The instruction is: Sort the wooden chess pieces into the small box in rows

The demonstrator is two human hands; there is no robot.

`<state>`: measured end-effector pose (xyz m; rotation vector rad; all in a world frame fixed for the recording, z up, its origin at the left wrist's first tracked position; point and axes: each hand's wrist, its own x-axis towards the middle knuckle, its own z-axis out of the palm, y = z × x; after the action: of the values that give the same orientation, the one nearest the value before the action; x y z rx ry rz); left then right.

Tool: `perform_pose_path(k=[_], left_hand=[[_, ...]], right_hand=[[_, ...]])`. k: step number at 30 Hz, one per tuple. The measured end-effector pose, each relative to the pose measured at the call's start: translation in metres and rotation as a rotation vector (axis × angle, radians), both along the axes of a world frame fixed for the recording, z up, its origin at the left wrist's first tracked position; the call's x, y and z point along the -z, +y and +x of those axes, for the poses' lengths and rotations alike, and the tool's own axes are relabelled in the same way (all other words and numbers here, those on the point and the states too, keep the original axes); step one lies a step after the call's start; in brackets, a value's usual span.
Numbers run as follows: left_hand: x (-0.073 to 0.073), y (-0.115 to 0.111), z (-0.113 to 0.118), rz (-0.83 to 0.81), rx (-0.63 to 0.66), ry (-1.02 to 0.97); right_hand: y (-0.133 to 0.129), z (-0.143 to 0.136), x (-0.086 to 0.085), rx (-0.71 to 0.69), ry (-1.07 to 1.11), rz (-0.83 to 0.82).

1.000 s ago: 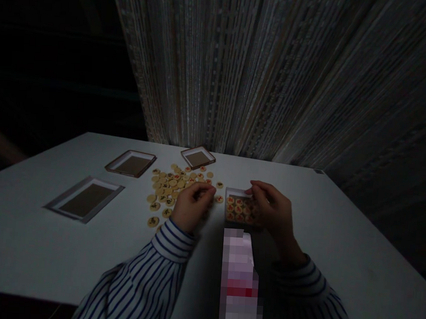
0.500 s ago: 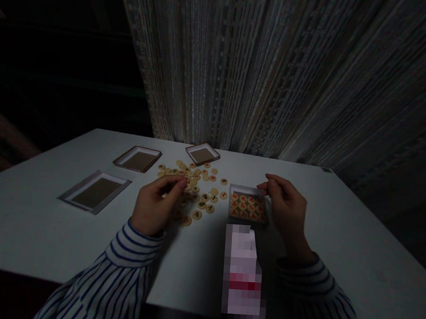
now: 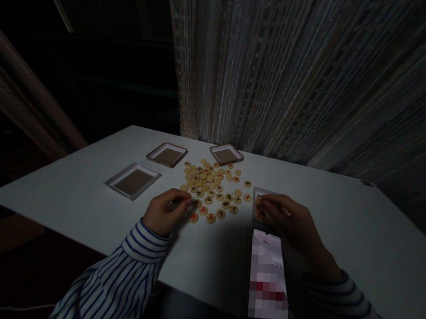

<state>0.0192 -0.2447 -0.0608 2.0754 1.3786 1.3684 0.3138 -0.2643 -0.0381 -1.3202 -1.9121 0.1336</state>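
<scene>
My left hand point(image 3: 168, 209) is at the near left edge of a loose pile of round wooden Chinese chess pieces point(image 3: 211, 218) with red and black characters. Its thumb and index finger are pinched together close to a piece; whether they grip one is unclear. Over a shallow open box point(image 3: 256, 191) at the right hovers my right hand point(image 3: 289, 214), thumb and fingers drawn together, tips at the red-marked pieces point(image 3: 259, 200) inside. The hand hides most of the box, and I cannot make out what its fingertips hold.
Two shallow open trays, the left tray point(image 3: 166, 154) and right tray point(image 3: 226, 154), stand behind the pile. Another pale-rimmed tray point(image 3: 133, 180) lies left. A phone point(image 3: 270, 252), partly pixelated, is in front of the box. A string curtain point(image 3: 237, 60) hangs behind the white table point(image 3: 101, 148).
The view has shifted, so the table's things appear farther right. My right hand has moved from the box's right edge to over its pieces. My left hand has drawn toward the pile's near left edge.
</scene>
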Motion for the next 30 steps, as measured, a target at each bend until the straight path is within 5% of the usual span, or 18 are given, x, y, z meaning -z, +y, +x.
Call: perform_pose_path(k=[5,12,18,30], left_hand=[[0.018,0.003,-0.01,0.121,0.206,0.179],[0.043,0.004,-0.013,0.12,0.207,0.333],[0.044,0.003,-0.011,0.099,0.184,0.393],[0.046,0.004,-0.01,0.181,0.166,0.431]], right_hand=[[0.003,-0.011,-0.003,-0.072,-0.165,0.023],[0.002,-0.038,-0.012,-0.206,-0.358,-0.018],[-0.002,-0.054,-0.005,-0.326,-0.334,0.004],[-0.005,-0.051,0.009,-0.327,-0.33,0.057]])
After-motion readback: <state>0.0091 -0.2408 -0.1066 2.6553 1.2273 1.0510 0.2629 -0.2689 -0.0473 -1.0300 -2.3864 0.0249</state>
